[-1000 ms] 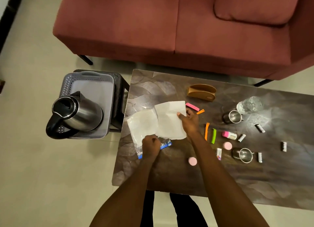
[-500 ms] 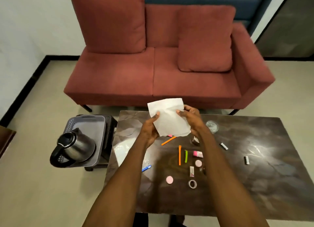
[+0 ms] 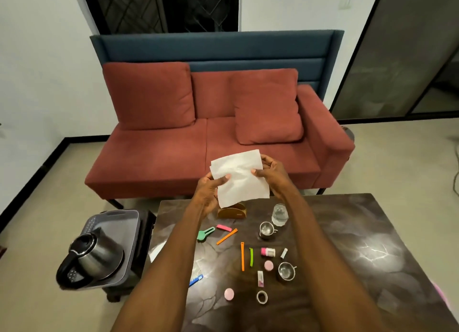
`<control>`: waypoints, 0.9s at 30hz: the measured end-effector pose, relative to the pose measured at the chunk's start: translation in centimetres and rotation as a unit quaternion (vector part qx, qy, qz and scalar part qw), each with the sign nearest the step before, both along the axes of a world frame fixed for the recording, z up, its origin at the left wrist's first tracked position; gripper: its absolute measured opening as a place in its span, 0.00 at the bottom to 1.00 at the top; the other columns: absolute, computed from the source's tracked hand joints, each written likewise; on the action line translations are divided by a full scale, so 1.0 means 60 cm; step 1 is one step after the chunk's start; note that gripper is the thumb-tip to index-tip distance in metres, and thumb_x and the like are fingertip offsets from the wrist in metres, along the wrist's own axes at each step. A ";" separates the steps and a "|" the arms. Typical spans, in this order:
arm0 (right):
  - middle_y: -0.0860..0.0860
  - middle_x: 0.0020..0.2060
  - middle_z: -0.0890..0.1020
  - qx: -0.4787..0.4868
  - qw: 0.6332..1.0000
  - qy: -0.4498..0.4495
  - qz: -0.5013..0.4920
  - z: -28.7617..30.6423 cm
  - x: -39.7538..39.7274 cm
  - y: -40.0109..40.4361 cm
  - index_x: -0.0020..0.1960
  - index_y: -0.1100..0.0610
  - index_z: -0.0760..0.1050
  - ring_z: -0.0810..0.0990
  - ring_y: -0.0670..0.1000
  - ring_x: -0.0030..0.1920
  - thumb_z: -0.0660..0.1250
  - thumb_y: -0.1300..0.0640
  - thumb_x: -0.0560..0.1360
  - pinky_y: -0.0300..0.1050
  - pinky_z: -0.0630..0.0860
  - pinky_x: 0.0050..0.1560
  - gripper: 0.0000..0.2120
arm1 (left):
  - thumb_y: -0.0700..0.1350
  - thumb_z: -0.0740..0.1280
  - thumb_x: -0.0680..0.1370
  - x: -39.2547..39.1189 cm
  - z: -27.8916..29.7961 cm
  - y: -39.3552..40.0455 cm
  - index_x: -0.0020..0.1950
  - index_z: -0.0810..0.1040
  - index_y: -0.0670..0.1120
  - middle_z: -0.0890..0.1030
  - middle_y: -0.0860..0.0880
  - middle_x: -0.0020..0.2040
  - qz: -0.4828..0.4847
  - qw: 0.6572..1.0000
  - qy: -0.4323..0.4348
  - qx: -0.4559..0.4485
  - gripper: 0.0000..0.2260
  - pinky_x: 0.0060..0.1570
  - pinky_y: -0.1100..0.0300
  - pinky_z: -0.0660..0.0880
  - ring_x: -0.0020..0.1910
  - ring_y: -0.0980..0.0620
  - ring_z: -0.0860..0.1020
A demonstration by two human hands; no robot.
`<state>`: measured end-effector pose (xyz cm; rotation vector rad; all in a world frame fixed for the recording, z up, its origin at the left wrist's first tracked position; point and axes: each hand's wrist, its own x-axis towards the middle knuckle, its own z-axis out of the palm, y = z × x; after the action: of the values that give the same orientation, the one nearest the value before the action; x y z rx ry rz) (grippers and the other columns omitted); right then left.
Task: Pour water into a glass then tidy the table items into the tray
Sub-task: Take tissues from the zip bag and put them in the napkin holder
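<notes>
Both hands hold a white paper napkin [image 3: 239, 177] up in the air above the far edge of the dark marble table [image 3: 360, 257]. My left hand [image 3: 211, 190] pinches its left edge and my right hand [image 3: 272, 172] pinches its right edge. A glass of water [image 3: 280, 214] stands on the table beside a small steel cup [image 3: 266, 229]. The grey tray [image 3: 116, 222] sits on a low stool left of the table, with a steel kettle [image 3: 92, 257] on it.
A brown napkin holder [image 3: 233, 212] stands under the napkin. Scattered on the table are coloured clips [image 3: 242, 256], pink caps [image 3: 229, 294], a second steel cup [image 3: 286, 271], a tape ring [image 3: 262, 297] and a plastic bag [image 3: 159, 248]. A red sofa [image 3: 198, 137] stands behind.
The napkin was lifted off the table into the air, and my left hand moved from the plastic bag to the napkin's left edge. The view tilted up toward the sofa.
</notes>
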<state>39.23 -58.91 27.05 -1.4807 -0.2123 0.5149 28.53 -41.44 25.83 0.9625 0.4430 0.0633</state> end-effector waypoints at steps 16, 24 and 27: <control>0.63 0.57 0.83 0.004 0.999 -0.005 -0.054 0.000 0.007 -0.006 0.57 0.63 0.77 0.85 0.50 0.43 0.74 0.73 0.68 0.44 0.83 0.43 0.20 | 0.33 0.74 0.70 0.043 -0.010 0.038 0.63 0.75 0.41 0.83 0.42 0.57 -0.064 0.998 0.015 0.025 0.23 0.51 0.43 0.80 0.56 0.41 0.82; 0.56 0.53 0.86 -0.052 0.998 0.035 -0.008 0.004 -0.019 0.002 0.61 0.61 0.79 0.86 0.56 0.48 0.77 0.65 0.69 0.48 0.83 0.40 0.21 | 0.36 0.79 0.64 0.045 -0.016 0.048 0.55 0.80 0.41 0.85 0.43 0.51 -0.086 0.990 0.045 0.107 0.21 0.37 0.51 0.81 0.45 0.45 0.85; 0.57 0.52 0.86 -0.073 0.997 0.035 -0.021 0.000 -0.028 0.005 0.60 0.61 0.80 0.85 0.57 0.48 0.76 0.66 0.69 0.51 0.83 0.44 0.19 | 0.41 0.81 0.62 0.041 -0.022 0.056 0.56 0.79 0.41 0.85 0.42 0.50 -0.083 0.993 0.047 0.075 0.25 0.38 0.50 0.81 0.45 0.43 0.85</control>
<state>37.57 -58.60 27.03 -1.6025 -0.0912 0.5568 31.01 -38.07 24.52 1.1501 0.4472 -0.1006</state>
